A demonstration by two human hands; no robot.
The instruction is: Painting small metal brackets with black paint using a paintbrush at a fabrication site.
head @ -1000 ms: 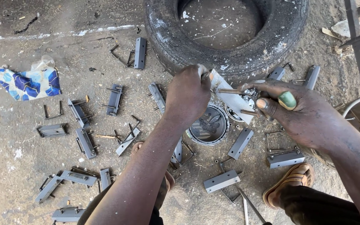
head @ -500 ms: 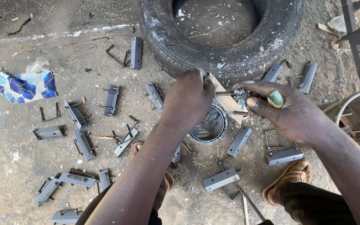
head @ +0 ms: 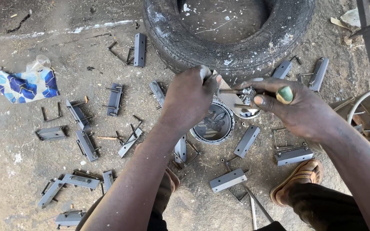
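My left hand [head: 189, 96] is closed around a small tool or part at the left end of a threaded bolt [head: 233, 91]. My right hand [head: 292, 107], with a green ring on one finger, pinches the bolt's other end together with a flat grey metal bracket [head: 230, 99]. Both hands meet just in front of a worn black tyre [head: 228, 38]. Directly under them sits a round metal tin [head: 214, 124] holding small hardware. What the left fingers hold is mostly hidden.
Several grey metal bracket bars [head: 247, 140] and bent U-shaped rods [head: 50, 113] lie scattered over the dirt floor. A blue patterned cloth [head: 20, 85] lies at left. My sandalled foot [head: 298, 179] rests at lower right, near a metal basin rim [head: 367, 100].
The view has drifted slightly. Both hands have stayed in front of the tyre; the right hand has turned a little and the bolt now lies level between the hands.
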